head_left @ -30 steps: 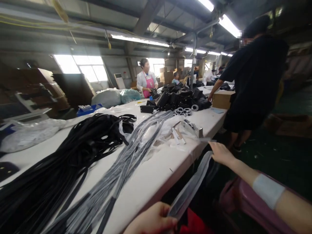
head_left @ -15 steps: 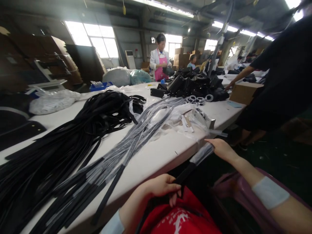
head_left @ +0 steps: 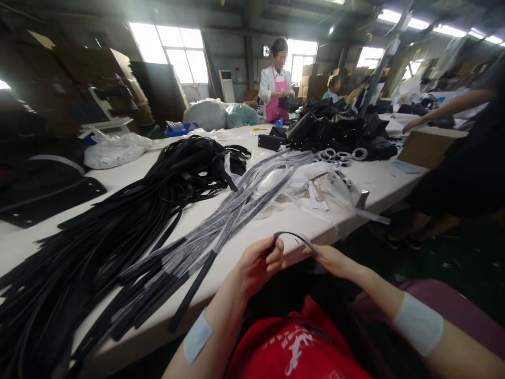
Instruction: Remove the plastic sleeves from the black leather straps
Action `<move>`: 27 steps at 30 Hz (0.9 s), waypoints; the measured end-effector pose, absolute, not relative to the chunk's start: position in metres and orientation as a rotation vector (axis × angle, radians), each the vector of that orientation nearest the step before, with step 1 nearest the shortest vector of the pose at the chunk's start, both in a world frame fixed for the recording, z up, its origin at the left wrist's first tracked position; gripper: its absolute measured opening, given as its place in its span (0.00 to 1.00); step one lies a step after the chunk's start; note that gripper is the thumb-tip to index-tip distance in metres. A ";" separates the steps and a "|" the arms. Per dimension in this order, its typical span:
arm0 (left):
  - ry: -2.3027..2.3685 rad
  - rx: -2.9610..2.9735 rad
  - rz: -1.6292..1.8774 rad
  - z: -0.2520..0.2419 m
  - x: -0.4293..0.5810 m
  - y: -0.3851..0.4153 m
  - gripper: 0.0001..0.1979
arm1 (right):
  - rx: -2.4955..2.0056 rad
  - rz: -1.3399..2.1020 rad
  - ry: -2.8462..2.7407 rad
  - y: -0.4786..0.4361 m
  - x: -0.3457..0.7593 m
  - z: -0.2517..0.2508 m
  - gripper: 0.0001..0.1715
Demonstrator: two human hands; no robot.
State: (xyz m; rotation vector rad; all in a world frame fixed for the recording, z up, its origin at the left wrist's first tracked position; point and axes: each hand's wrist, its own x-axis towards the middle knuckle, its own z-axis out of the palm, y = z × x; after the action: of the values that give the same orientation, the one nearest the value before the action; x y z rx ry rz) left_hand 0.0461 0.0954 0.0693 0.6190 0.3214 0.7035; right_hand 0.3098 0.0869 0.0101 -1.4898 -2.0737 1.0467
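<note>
Between my two hands a black strap (head_left: pixel 292 235) bends in an arch, just over the table's near edge. My left hand (head_left: pixel 263 263) is closed around one end, its fingers curled. At the other side my right hand (head_left: pixel 329 259) pinches the strap, where a greyish sleeve-like part shows. Beyond my hands lies a bundle of straps in clear plastic sleeves (head_left: pixel 221 223), stretched diagonally over the white table (head_left: pixel 258 246). A large heap of bare black straps (head_left: pixel 130 221) spreads to the left of it.
Black bags (head_left: pixel 327 131) are piled at the back, with rolls of tape (head_left: pixel 359 153) before them. Plastic scraps and a metal-edged holder (head_left: pixel 361 199) lie on the right. A cardboard box (head_left: pixel 428 147) stands near a person in dark clothes (head_left: pixel 469 152). Another person wears a pink apron (head_left: pixel 278 97).
Both hands have risen and come closer together. The strap, straight and slanting before, now bends in an arch between them. The view has turned slightly left.
</note>
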 end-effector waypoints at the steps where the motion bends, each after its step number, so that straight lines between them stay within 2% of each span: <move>1: 0.322 0.555 0.842 0.075 0.047 0.103 0.13 | -1.420 1.217 -2.047 0.082 0.291 0.010 0.30; 4: 0.379 0.511 1.051 0.087 0.049 0.127 0.13 | -1.141 1.711 -1.934 0.065 0.238 0.013 0.38; 6: 0.420 0.552 1.087 0.089 0.047 0.135 0.14 | -0.939 1.928 -1.768 0.058 0.216 0.018 0.38; 9: 0.475 0.694 1.151 0.081 0.044 0.135 0.15 | -0.741 2.081 -1.521 0.057 0.205 0.026 0.34; 13: 0.740 1.126 1.221 0.066 0.044 0.126 0.18 | -0.612 2.162 -1.376 0.062 0.208 0.033 0.31; 18: 0.948 1.669 1.073 0.065 0.045 0.115 0.21 | -0.591 2.139 -1.325 0.062 0.215 0.037 0.30; 27: 0.993 2.030 0.761 0.080 0.048 0.086 0.20 | -0.513 2.047 -1.255 0.067 0.232 0.054 0.31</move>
State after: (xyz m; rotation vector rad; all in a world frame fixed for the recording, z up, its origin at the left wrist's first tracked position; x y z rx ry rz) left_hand 0.0482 0.0859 0.0801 2.0304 0.9928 0.7609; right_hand 0.2318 0.0667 0.0540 -0.5129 -1.2551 2.0473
